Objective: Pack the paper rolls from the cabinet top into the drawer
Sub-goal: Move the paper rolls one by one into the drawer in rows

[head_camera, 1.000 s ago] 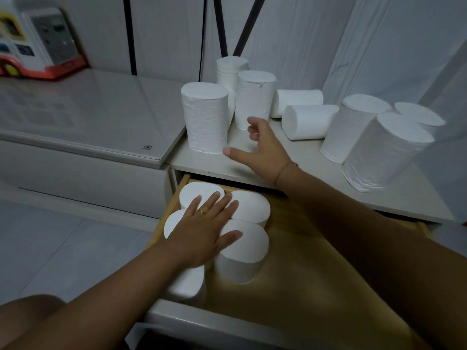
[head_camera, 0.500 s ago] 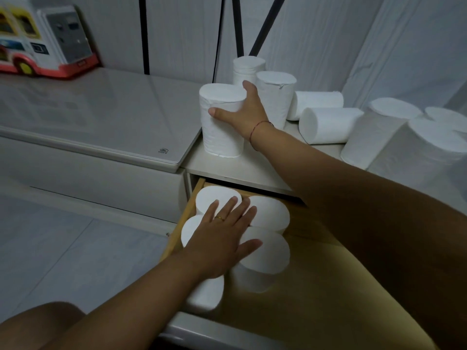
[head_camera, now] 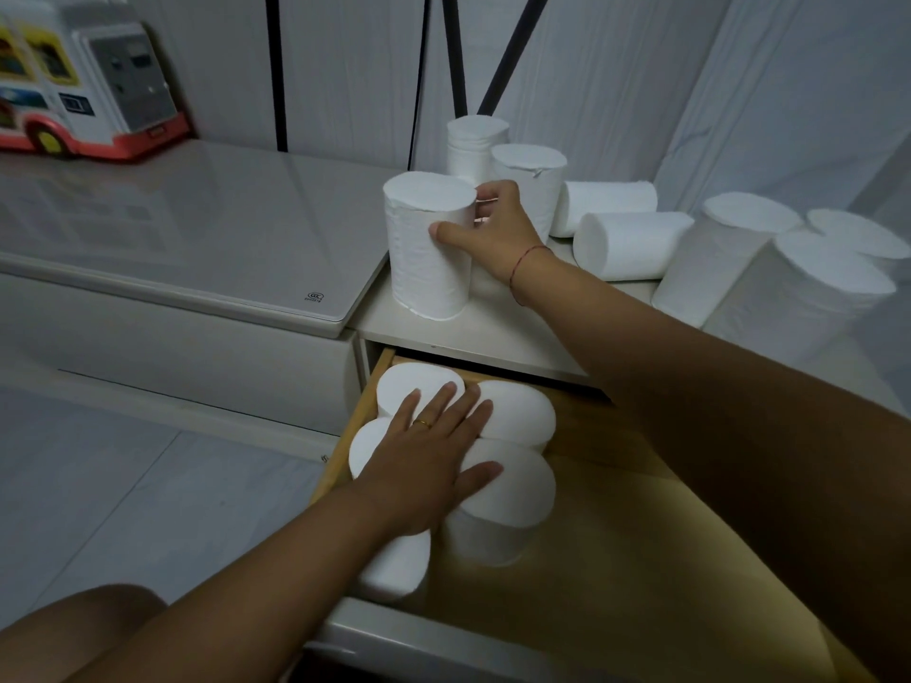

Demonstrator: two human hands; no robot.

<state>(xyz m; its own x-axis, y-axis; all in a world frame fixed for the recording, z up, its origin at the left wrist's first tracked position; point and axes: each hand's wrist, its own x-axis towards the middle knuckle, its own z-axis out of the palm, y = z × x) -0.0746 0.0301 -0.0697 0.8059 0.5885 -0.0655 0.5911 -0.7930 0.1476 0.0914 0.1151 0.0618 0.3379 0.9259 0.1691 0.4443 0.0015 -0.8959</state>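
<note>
Several white paper rolls stand or lie on the cabinet top (head_camera: pixel 473 332). My right hand (head_camera: pixel 498 234) grips the nearest upright roll (head_camera: pixel 426 248) at the top's left edge, thumb on its front and fingers behind it. Below, the wooden drawer (head_camera: pixel 641 559) is pulled open. Several rolls (head_camera: pixel 512 490) stand upright in its left end. My left hand (head_camera: pixel 434 456) rests flat on their tops with fingers spread.
A glass-topped low unit (head_camera: pixel 197 229) lies to the left with a toy bus (head_camera: pixel 74 91) at its back. Two more upright rolls (head_camera: pixel 530 184) stand behind the gripped one, two lie on their sides (head_camera: pixel 631 244), and others lean at the right (head_camera: pixel 808 288). Tiled floor lies at the lower left.
My right hand reached from the cabinet's front edge to the nearest upright roll and closed around it. My left hand stayed flat on the drawer rolls.
</note>
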